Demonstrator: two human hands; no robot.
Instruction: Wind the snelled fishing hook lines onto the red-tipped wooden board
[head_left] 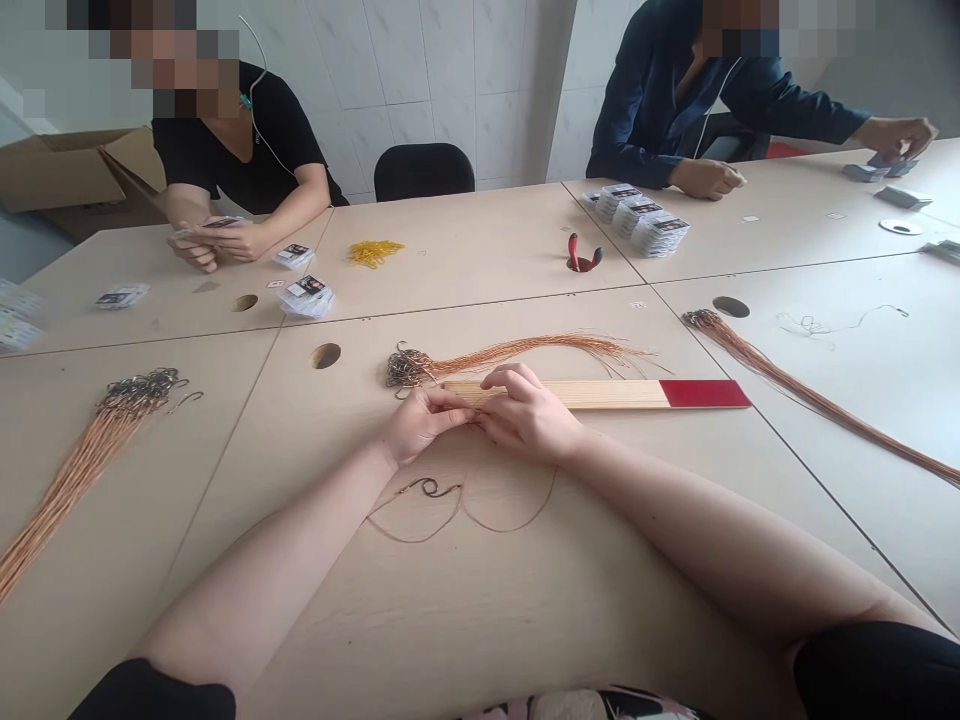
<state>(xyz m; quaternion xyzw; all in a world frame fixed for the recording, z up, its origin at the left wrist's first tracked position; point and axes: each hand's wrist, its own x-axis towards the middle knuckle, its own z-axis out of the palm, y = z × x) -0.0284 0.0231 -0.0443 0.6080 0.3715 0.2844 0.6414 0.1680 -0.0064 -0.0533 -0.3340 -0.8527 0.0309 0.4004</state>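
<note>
I see left hand [420, 425], right hand [531, 415] pinching thin line [501, 531] | hook [434, 490] on worktop [360, 620], just this side of hands | line looks light, limp; best fingertip-pinched

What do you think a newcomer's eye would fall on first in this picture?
Probably the left hand and right hand, meeting at the left end of a wooden strip. Its dark red right end stands out, as do hooks on orange lines beyond the strip. Bright yellow pieces lie farther back.
</note>
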